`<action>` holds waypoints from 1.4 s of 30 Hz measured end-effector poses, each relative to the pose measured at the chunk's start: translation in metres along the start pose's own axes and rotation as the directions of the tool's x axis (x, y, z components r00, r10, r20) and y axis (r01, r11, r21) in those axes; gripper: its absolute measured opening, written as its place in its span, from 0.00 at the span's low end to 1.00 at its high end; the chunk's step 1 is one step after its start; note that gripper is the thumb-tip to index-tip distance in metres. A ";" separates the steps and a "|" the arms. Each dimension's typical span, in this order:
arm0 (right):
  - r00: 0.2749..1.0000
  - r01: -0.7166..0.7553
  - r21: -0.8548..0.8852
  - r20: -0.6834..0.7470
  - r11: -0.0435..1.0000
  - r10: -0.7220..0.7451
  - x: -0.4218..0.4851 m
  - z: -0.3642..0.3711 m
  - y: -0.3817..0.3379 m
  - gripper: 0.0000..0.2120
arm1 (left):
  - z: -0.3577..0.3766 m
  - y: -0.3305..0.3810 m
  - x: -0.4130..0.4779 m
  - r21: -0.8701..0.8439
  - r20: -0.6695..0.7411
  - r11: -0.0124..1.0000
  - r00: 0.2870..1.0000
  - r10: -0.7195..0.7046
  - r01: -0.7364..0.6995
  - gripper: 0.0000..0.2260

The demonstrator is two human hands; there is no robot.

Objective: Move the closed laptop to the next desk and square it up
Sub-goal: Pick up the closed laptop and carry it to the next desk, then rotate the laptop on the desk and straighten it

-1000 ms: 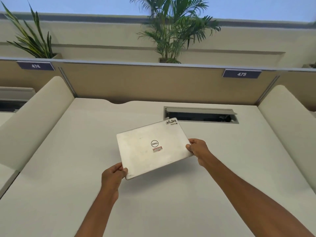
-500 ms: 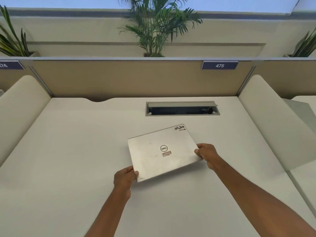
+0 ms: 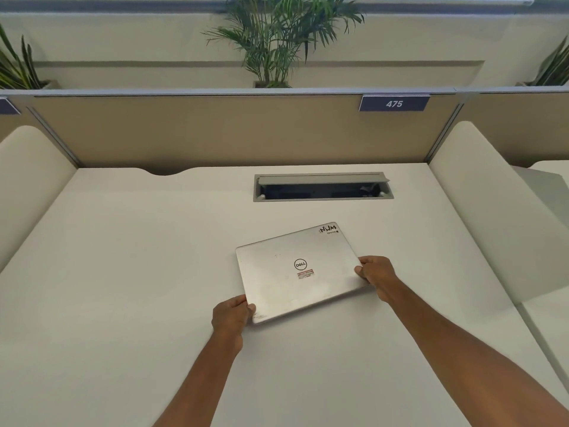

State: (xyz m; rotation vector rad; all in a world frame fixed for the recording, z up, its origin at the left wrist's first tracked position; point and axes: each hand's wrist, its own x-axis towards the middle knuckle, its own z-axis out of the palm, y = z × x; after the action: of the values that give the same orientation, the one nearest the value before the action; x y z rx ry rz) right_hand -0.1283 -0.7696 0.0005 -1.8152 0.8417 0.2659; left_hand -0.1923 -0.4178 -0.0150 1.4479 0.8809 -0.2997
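A closed silver laptop [image 3: 295,272] with a round logo and stickers lies low over the white desk [image 3: 138,272], turned counter-clockwise so its edges run askew to the desk's edges. My left hand [image 3: 231,318] grips its near left corner. My right hand [image 3: 376,275] grips its right edge. Whether the laptop rests fully on the desk or hovers just above it is unclear.
An open grey cable hatch [image 3: 322,187] is set into the desk behind the laptop. A tan partition with a label reading 475 [image 3: 394,103] closes the back. Rounded white dividers stand at the left [image 3: 27,180] and right [image 3: 480,204]. Plants [image 3: 277,41] sit above the partition.
The view has shifted right, so the desk with the 475 label now sits centred. The laptop, held in both hands, has come down closer to the desk surface and nearer to me.
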 end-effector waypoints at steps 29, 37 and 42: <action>0.957 -0.004 -0.160 -0.286 0.987 -0.042 -0.051 0.028 -0.002 0.35 | 0.017 0.034 0.004 0.305 -0.120 0.909 0.935 0.334 -0.285 0.17; 0.937 -0.307 0.503 0.014 0.808 0.348 -0.108 0.079 0.032 0.33 | 0.074 0.103 0.043 0.611 0.297 0.552 0.811 0.504 -0.567 0.18; 0.916 -0.370 0.596 0.107 0.713 0.386 -0.117 0.096 0.022 0.11 | 0.101 0.122 0.070 0.727 0.463 0.419 0.839 0.285 -0.543 0.24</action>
State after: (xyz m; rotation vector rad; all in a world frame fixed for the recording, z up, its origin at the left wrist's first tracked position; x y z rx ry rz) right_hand -0.2079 -0.6396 0.0094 -1.0293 1.1644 0.1987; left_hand -0.0305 -0.4706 0.0147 2.4170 0.0332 -0.5747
